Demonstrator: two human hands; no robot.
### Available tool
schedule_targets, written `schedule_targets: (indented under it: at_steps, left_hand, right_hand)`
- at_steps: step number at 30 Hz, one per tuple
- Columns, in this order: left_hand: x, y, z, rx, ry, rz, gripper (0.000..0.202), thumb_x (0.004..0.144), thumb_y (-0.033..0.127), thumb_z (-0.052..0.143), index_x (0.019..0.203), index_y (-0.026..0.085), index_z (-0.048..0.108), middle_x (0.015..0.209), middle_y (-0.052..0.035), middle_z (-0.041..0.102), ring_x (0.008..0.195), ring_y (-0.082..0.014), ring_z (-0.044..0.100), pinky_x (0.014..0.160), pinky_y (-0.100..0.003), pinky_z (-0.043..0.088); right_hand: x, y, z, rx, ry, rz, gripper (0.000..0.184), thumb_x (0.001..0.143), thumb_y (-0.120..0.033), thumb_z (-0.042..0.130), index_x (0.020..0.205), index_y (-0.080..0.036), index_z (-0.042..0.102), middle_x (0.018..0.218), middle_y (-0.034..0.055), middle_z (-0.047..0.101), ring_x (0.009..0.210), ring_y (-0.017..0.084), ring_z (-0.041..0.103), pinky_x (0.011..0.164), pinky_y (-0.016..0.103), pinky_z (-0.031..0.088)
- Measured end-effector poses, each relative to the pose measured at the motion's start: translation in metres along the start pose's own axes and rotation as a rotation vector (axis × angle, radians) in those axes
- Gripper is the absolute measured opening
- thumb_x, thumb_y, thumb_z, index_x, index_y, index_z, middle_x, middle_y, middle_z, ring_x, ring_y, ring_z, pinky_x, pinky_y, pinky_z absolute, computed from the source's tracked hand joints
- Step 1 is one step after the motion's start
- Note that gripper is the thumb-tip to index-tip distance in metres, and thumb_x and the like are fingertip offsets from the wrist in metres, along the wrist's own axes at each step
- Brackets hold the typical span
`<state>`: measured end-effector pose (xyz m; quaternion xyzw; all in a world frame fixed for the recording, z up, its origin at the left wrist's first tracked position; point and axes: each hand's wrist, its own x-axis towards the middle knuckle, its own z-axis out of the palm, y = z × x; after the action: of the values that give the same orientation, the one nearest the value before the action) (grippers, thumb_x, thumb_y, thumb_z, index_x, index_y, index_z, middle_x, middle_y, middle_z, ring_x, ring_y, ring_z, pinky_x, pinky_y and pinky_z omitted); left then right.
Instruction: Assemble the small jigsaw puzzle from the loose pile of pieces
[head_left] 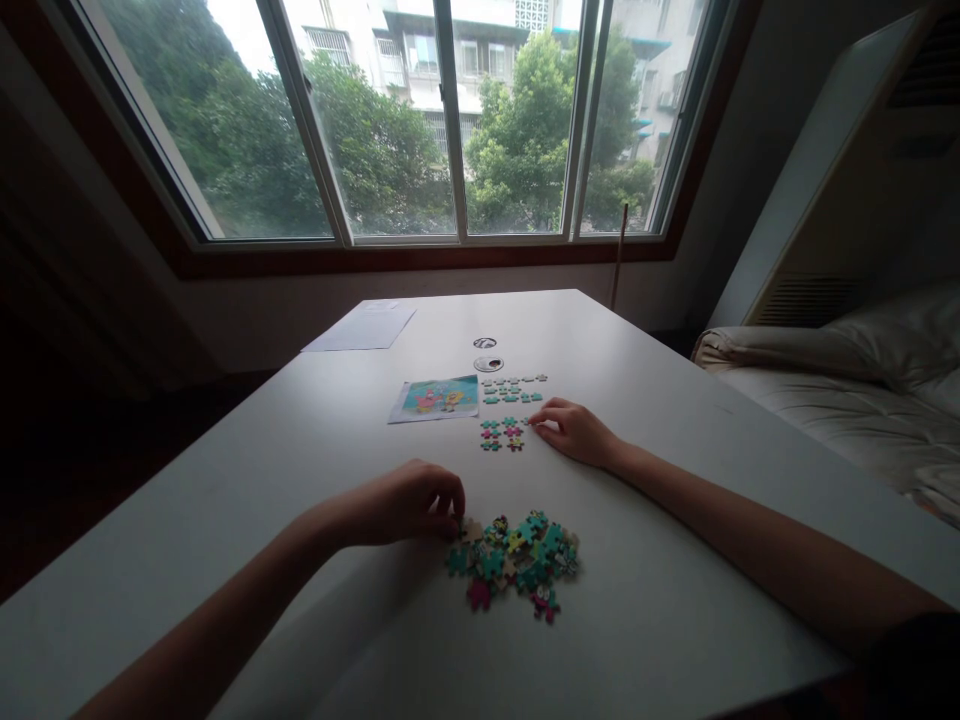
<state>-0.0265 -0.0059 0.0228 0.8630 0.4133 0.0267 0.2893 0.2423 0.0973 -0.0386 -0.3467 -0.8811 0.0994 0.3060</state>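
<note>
A heap of colourful jigsaw pieces [517, 560] lies on the white table [300, 450] close to me. My left hand [405, 503] rests at the heap's left edge, fingers curled down in a pinch on a pale piece there. Farther out, my right hand [574, 430] lies on the table with fingertips pinched at a piece beside a small group of pink and teal pieces [502, 434]. Beyond that group sit two rows of teal pieces [514, 389]. A printed reference picture [436, 398] lies to their left.
A sheet of paper [361, 327] lies at the table's far left. Two small round objects [487, 353] sit past the picture. A bed with pillows [840, 375] stands to the right. A wide window [420, 120] fills the far wall.
</note>
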Motion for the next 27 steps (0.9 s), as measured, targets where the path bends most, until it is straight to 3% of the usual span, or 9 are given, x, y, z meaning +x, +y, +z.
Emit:
schedule_targets:
  at_steps: [3,9,17,27]
  left_hand:
    - [-0.001,-0.001,0.001,-0.019,0.004,0.008,0.012,0.075,0.027,0.056,0.082,0.019,0.062,0.07,0.0013,0.058,0.062,-0.0107,0.051,0.056,-0.019,0.038]
    - [-0.003,-0.002,0.001,-0.018,0.008,0.01,0.012,0.076,0.027,0.054,0.081,0.019,0.061,0.072,0.0008,0.057,0.064,-0.0112,0.05,0.057,-0.019,0.038]
    - [-0.009,0.001,-0.003,-0.05,-0.049,0.038,0.021,0.071,0.029,0.061,0.09,0.02,0.059,0.081,-0.0002,0.055,0.07,-0.0122,0.049,0.06,-0.02,0.04]
    - [-0.009,0.005,-0.001,-0.078,-0.026,0.023,0.017,0.071,0.027,0.06,0.085,0.018,0.056,0.085,-0.0009,0.05,0.071,-0.0119,0.049,0.06,-0.02,0.041]
  right_hand:
    - [0.0,0.001,0.002,-0.021,-0.02,-0.045,0.022,0.08,-0.021,0.048,0.094,-0.02,0.065,0.092,0.0059,0.06,0.081,0.014,0.055,0.076,0.027,0.043]
    - [0.002,0.002,0.003,-0.031,-0.023,-0.056,0.021,0.08,-0.019,0.048,0.094,-0.02,0.064,0.093,0.0064,0.06,0.086,0.016,0.055,0.08,0.03,0.044]
    - [-0.002,-0.004,-0.002,-0.018,0.01,-0.058,0.018,0.079,-0.017,0.049,0.091,-0.021,0.062,0.095,0.0065,0.057,0.088,0.016,0.054,0.074,0.029,0.046]
    - [-0.011,-0.021,-0.01,0.03,0.068,-0.118,0.015,0.08,-0.017,0.047,0.087,-0.02,0.061,0.089,0.0051,0.058,0.077,0.013,0.055,0.07,0.026,0.046]
